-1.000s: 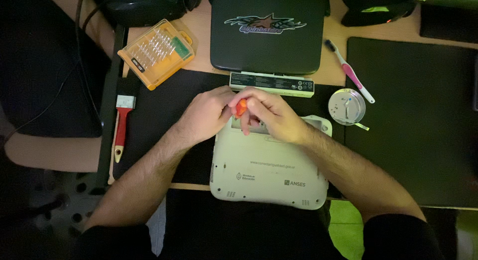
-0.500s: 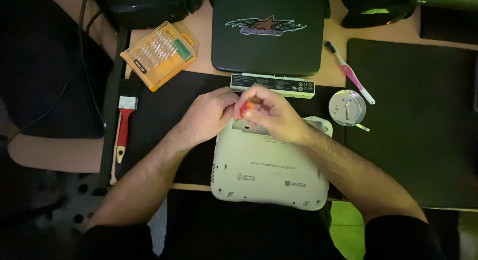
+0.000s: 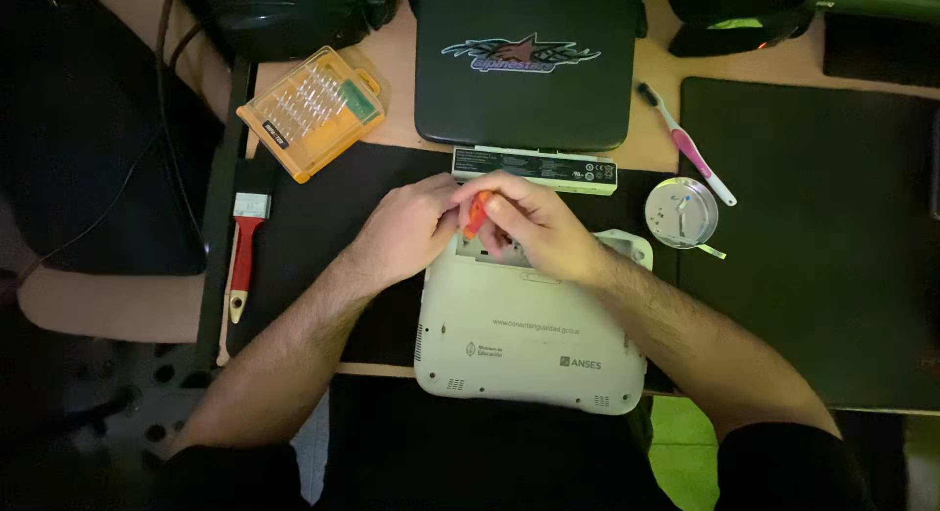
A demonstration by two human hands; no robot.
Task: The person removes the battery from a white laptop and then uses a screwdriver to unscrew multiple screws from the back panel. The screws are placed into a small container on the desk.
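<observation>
Little has changed over the last second: the right hand (image 3: 534,232) keeps its grip clenched on the orange screwdriver (image 3: 475,215) at the white laptop's (image 3: 529,340) far edge, while the left hand (image 3: 406,232) steadies it, suggesting ongoing screw work.

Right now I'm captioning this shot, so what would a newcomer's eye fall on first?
Both hands, left hand and right hand, meet at centre over a pale grey upside-down laptop, pinching a small orange-handled screwdriver. An orange plastic bit case glows upper left, and a black closed laptop lies above.
</observation>
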